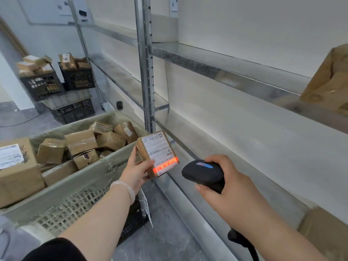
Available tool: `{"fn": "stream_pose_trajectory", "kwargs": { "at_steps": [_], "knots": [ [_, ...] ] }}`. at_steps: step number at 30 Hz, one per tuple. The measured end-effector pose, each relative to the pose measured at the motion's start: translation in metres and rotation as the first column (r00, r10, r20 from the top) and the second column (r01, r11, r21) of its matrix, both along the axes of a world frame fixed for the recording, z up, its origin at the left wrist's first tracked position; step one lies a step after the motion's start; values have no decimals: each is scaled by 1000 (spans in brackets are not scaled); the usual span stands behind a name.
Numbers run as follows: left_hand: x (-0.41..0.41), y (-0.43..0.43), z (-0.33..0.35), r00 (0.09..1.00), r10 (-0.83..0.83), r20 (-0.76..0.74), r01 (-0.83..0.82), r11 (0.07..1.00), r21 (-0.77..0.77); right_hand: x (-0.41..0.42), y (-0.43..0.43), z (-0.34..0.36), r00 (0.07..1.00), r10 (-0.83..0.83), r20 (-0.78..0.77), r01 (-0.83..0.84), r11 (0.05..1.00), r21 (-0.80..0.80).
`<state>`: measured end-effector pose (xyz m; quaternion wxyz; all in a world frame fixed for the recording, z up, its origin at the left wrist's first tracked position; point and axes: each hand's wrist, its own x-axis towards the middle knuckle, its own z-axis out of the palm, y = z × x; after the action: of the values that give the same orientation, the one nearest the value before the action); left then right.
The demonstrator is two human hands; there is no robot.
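Right hand (222, 178) curls tight round scanner (202, 173); left hand (138, 170) pinches parcel (157, 153) by its near edge, thumb just beside the red-lit barcode (166, 165). Risk: thumb covers barcode, or parcel tilts in that thin pinch and the scan fails.

White walls (254, 31) back metal shelving (147, 81); black crates (77, 81) stand stacked on the grey floor (169, 238) in the far corner.

Parcel (157, 152) just left of scanner (203, 173), before the shelving (216, 72); bin (75, 185) of boxes (111, 141) farther left, crates (78, 80) behind it.
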<state>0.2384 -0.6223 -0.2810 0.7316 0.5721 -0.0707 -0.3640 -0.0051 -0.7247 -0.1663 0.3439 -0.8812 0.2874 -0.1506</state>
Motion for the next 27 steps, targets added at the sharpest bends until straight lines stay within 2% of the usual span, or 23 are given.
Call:
{"fn": "stream_pose_trajectory", "kwargs": {
  "at_steps": [4,9,16,20,27],
  "knots": [
    [24,16,-1,1000,-4,-9,4,1000,11,30,14,-6,1000,-3,-5,3,1000,11],
    [61,47,-1,999,3,-41,-2,1000,21,90,36,-22,998,-5,65,1,999,54],
    [117,88,-8,995,39,-91,-34,998,54,196,61,-64,968,-80,237,15,965,261],
    [142,96,-10,990,76,-119,-63,992,107,244,67,-82,956,-134,263,22,921,390],
    [180,77,-19,996,87,-22,-81,976,202,304,47,-104,952,-149,267,7,885,466]
  ]
}}
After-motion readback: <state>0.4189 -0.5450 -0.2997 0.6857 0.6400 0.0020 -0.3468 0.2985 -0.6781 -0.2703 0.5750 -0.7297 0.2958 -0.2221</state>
